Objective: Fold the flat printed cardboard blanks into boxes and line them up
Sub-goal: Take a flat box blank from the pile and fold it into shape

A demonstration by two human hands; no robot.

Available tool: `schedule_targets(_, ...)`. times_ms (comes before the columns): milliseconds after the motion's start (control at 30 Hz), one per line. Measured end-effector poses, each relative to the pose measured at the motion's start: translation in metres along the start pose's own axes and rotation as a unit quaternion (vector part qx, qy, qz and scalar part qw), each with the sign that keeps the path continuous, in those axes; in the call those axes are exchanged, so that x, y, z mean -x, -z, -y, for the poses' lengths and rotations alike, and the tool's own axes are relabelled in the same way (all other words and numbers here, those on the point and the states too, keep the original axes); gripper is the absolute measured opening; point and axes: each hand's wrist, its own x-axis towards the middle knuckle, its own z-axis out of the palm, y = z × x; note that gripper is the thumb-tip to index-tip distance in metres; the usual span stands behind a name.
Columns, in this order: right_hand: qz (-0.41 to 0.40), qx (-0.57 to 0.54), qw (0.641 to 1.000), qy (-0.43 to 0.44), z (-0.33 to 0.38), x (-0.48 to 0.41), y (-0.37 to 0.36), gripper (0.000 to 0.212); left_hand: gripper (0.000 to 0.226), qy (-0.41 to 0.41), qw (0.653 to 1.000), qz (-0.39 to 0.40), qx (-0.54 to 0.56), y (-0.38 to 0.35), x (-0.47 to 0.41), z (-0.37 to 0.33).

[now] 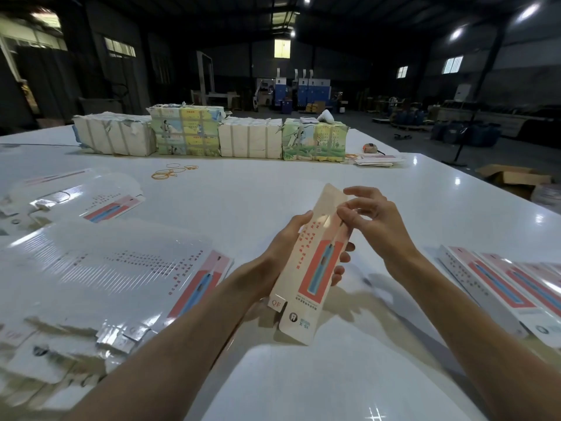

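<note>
1. Starting state: your left hand (291, 247) grips the half-formed box (312, 268) around its middle, thumb on the left edge and fingers (343, 256) wrapped behind. The box is held in the air above the surface (273, 183), tilted away from you. Your right hand (373, 223) is curled at the upper end and appears to pinch the right edge near the top flap (329, 192).
2. Crushing: too tight a squeeze from the left hand would likely flatten the tube or crease the printed panel.
3. Misfolding: pushing the top flap off its score line could tear it or leave it crooked.
4. Open bottom: the lower flaps (277, 303) hang unfolded. If you set the box down like this, it will probably not stand square.
5. Left-side hazard: the fanned flat blanks (121, 268) lie close to your left forearm. A careless sweep could scatter them.
6. Right-side hazard: the row of finished boxes (501, 284) lies near your right forearm. A nudge could knock them out of line.
</note>
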Motion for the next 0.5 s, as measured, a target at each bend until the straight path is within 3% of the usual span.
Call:
schedule_targets(233, 0.047, -0.124, 0.99, -0.052, 0.008, 0.002, 0.006, 0.015, 0.071, 0.03, 0.998, 0.063, 0.002, -0.001, 0.004, -0.008)
schedule_targets(400, 0.079, -0.206, 0.974, -0.04, 0.012, 0.005, 0.007, 0.019, 0.062, 0.02, 0.999, 0.008, -0.042, -0.005, -0.001, 0.0)
schedule_targets(500, 0.06, -0.204, 0.976, -0.04, 0.009, 0.007, 0.0, 0.023, 0.063, 0.004, 1.0, -0.012, -0.012, -0.005, -0.004, 0.008)
